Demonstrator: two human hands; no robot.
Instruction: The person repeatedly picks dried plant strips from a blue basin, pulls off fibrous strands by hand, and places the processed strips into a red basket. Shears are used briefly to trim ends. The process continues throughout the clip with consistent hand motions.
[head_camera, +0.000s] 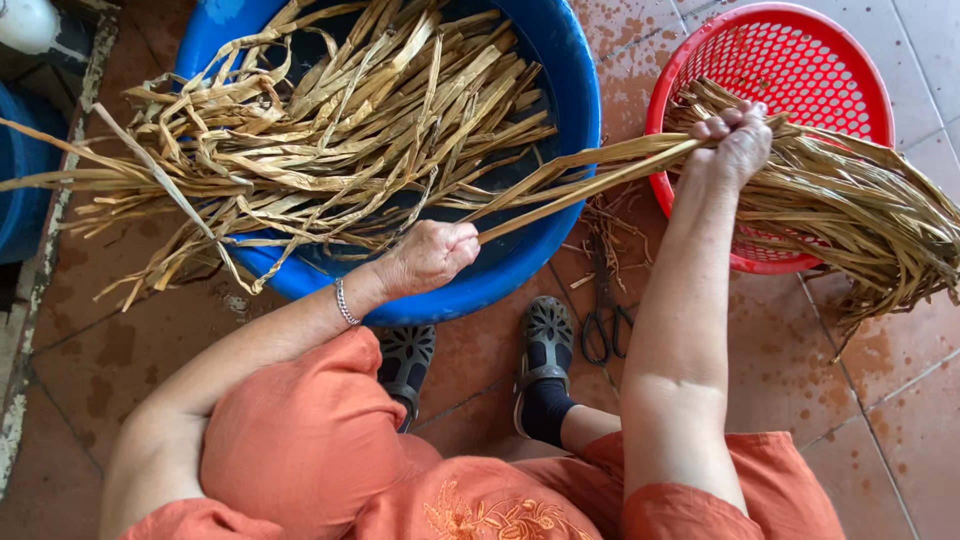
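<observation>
My left hand (432, 254) is closed around the lower end of a bunch of long dry tan leaves (590, 175), just over the front rim of a large blue basin (575, 90). My right hand (735, 140) grips the same bunch farther along, above the rim of a red perforated basket (800, 50). The bunch stretches taut between both hands. More dry leaves (330, 120) lie piled in the blue basin and hang over its left side. Another heap of leaves (860, 210) spills from the red basket to the right.
Black scissors (603, 320) lie on the wet reddish floor tiles (880, 380) between the two containers, near my sandalled feet (545, 345). A dark blue container (20, 190) stands at the left edge beside a concrete ledge.
</observation>
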